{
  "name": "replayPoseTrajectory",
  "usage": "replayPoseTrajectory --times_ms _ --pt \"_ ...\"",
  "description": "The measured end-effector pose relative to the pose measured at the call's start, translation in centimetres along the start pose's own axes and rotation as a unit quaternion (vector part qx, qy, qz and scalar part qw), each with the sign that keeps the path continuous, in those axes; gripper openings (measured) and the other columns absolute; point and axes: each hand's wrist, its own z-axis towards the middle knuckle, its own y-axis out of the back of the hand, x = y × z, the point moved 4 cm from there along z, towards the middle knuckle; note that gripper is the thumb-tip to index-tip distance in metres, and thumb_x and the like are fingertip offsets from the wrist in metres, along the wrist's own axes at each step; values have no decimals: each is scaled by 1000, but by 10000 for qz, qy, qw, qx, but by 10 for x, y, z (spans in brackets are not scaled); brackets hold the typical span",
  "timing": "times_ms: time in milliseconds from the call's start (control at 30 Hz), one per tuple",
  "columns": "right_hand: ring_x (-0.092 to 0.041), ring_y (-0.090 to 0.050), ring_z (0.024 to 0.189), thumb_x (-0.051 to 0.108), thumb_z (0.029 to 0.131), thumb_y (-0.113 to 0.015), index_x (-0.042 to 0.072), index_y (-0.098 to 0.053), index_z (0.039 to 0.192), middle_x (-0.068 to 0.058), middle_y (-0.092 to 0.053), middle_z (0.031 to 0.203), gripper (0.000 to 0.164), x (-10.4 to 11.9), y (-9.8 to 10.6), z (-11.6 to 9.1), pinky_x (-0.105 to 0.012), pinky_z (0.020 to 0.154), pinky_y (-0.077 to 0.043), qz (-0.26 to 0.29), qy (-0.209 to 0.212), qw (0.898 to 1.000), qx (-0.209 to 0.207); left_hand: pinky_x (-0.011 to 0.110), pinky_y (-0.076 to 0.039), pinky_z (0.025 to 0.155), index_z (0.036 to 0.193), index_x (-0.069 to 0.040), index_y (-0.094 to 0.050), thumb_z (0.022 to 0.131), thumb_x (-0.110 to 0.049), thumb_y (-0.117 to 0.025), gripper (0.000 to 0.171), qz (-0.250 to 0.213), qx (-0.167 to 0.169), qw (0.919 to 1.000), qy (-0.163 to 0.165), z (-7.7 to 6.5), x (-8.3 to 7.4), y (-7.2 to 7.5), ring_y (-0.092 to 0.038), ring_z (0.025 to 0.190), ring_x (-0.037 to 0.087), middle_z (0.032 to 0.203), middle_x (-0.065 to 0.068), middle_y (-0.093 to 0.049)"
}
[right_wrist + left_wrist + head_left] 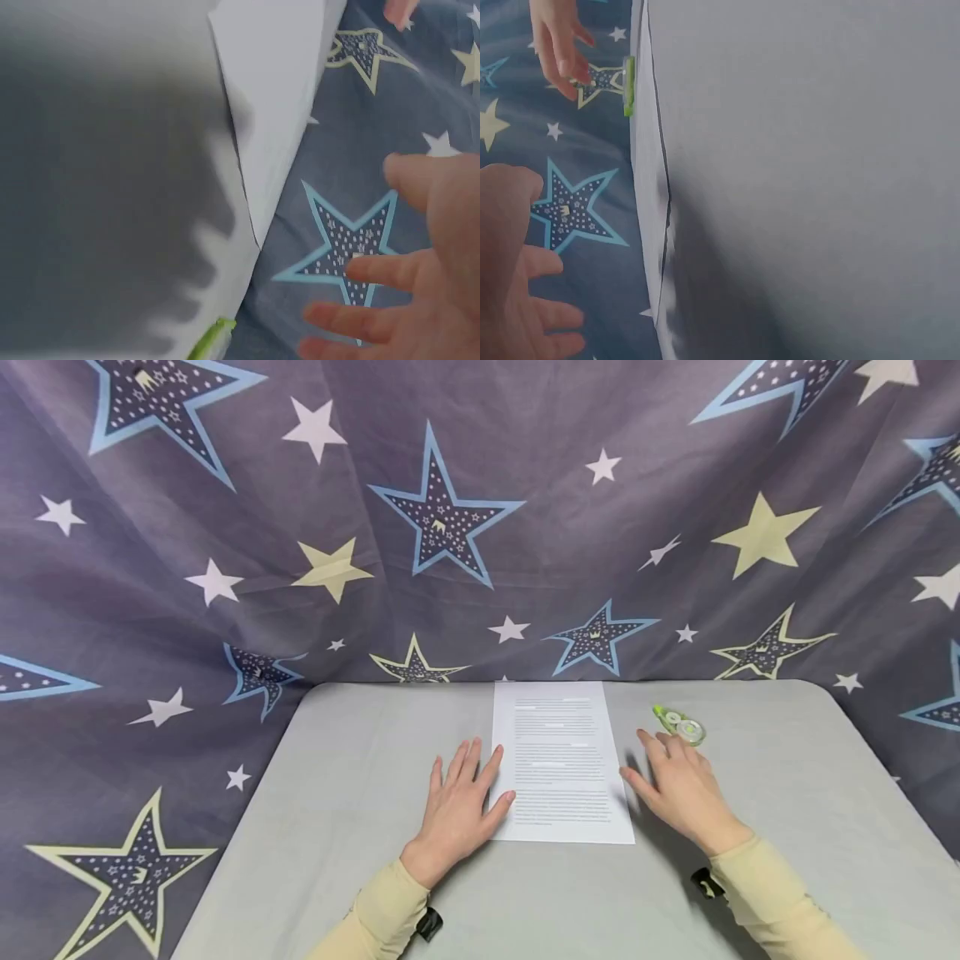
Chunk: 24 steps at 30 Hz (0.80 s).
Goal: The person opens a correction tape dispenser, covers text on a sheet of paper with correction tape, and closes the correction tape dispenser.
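A sheet of printed paper (pixel 558 777) lies on the table, with white strips over parts of several text lines. My left hand (pixel 459 806) is spread at the sheet's left edge, its thumb and forefinger overlapping the margin in the head view. On the other side, my right hand (pixel 684 789) hovers palm down with loosely extended fingers, casting a shadow beside the sheet's right edge. Just beyond its fingertips lies a green and clear correction tape dispenser (pixel 679 725). Its green end (pixel 212 339) shows low in the right wrist view. Neither hand holds anything.
The grey-covered table (pixel 787 760) has rounded far corners. A dark curtain (pixel 525 552) printed with stars hangs right behind its far edge and along the left side. Each wrist wears a small black device (pixel 429 924) below a pale yellow sleeve (pixel 772 893).
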Motion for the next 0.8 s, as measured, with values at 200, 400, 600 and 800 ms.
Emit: replayPoseTrajectory --times_ms 200,400,600,800 --pt "-36 -57 73 11 90 -76 1 -59 93 -18 -58 83 20 -17 13 19 -51 58 -49 317 14 9978 -578 53 -42 99 130 -11 -70 101 -39 -63 41 -79 -643 9977 -211 0 -1 7 -60 119 30 124 10 -68" --pt "-27 -50 65 10 91 -74 2 -56 89 -13 -54 77 20 -34 13 31 -43 53 -43 394 -251 9989 -71 42 -43 79 99 -13 -72 99 -31 -68 19 -17 -830 9963 -207 0 -1 9 -60 93 25 95 3 -67" --pt "-36 -58 71 16 95 -71 0 -59 93 -20 -59 84 20 -59 8 48 -51 55 -49 247 -628 9969 404 35 -39 64 82 -16 -61 97 -29 -71 21 124 -804 9963 -266 -1 -1 8 -56 71 21 75 -2 -57" --pt "-54 -57 88 22 95 -71 -8 -56 107 -33 -54 98 36 -91 0 60 -62 67 -49 -34 -1050 9923 655 33 -34 57 78 -15 -58 96 -27 -72 25 208 -705 9967 -348 0 -1 5 -52 63 20 68 -3 -48"
